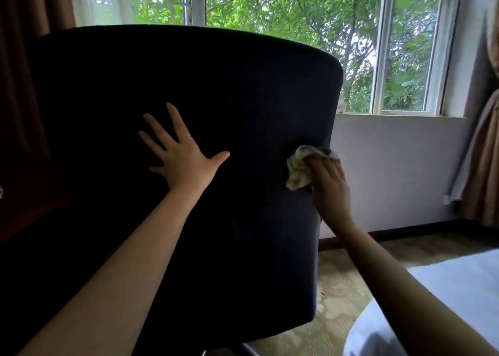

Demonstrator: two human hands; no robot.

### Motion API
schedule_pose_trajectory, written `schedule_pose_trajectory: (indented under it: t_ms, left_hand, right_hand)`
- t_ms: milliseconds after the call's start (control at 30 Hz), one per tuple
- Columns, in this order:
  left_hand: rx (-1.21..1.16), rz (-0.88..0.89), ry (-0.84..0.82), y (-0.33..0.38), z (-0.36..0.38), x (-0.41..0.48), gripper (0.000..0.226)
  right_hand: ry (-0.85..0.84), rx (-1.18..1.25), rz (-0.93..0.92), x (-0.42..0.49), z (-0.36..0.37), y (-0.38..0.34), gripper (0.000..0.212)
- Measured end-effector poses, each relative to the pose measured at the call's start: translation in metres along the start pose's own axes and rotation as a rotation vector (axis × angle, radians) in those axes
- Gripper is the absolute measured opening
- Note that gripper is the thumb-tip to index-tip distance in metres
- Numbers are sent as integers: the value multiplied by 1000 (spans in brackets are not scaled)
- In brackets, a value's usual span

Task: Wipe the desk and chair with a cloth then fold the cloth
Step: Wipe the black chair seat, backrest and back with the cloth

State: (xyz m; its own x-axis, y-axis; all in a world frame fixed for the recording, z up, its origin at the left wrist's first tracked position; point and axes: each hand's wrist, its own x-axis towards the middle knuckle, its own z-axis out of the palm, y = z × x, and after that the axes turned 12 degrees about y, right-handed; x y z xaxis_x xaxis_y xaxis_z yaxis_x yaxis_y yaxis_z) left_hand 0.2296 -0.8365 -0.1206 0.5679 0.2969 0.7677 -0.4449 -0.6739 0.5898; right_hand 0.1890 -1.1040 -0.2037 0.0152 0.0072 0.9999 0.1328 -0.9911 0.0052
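You are pressing one crumpled cloth point(299, 168) against the right edge of the one dark chair point(189, 99) back, your right hand point(330, 185) curling its fingers around it. Your left hand point(180, 154) is lying flat on the middle of the backrest, fingers spread, well apart from the right. Beyond are standing one window point(405, 50) and two curtains, and a white bed point(459, 280) is showing at lower right.

Chair backrest point(189, 85) centre, before window point(297, 31). Left grip point(181, 164) flat on backrest, left of middle. Right grip point(330, 188) at backrest's right edge, cloth point(301, 166) between grip and backrest. Curtains far left point(27, 18) and far right point(483, 153). Bed point(459, 288) lower right, carpet point(337, 288) between bed and chair.
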Motion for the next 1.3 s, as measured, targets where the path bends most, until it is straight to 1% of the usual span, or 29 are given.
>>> schedule_pose_trajectory:
  t_ms: [33,100,167,233,300,400,500,567,633,733,800,933,1000,1033,1100,1167,1233,1300]
  left_hand:
    - [-2,-4,6,0,1,1,128]
    - [-12,1,12,-1,2,3,128]
    - [-19,2,14,-1,3,5,127]
    - [-26,-4,9,-2,2,7,127]
    - [-43,-4,8,-5,1,8,127]
    - [-48,2,18,-8,1,6,126]
    - [-52,12,9,-8,1,6,126]
    - [-59,20,10,-9,1,6,127]
    - [-51,21,14,-10,0,6,127]
    - [-40,44,26,-15,-2,2,126]
    - [-38,28,49,-20,-1,-3,125]
    - [-75,-102,75,-28,4,-15,125]
    - [-102,-143,81,-30,5,-16,126]
    - [-117,-156,84,-31,6,-16,125]
    - [-137,-171,86,-32,7,-15,125]
    - [-146,-176,87,-32,9,-15,125]
    - [-142,-177,92,-31,10,-15,124]
    - [-131,-170,96,-30,11,-17,123]
  right_hand:
    - [78,0,-18,38,0,4,42]
    - [183,-18,-50,91,1,8,43]
    - [252,-21,-60,104,5,5,40]
    - [271,-4,-60,80,9,-1,36]
    - [221,12,-67,24,14,-8,36]
    - [31,18,-25,-84,14,-20,42]
    - [-112,37,4,-182,9,-33,36]
    - [-191,43,-5,-223,4,-37,34]
    - [-251,35,-13,-237,-2,-39,33]
    - [-231,53,2,-210,-8,-39,31]
    - [-177,60,19,-163,-9,-35,38]
    - [10,71,56,-46,-3,-30,49]
    - [74,57,45,-5,5,-32,53]
    - [95,62,20,5,10,-32,52]
    - [124,79,-24,-1,19,-32,46]
    - [117,105,-17,-33,22,-32,44]
    - [52,122,26,-86,21,-35,43]
    - [-72,118,71,-150,12,-41,39]
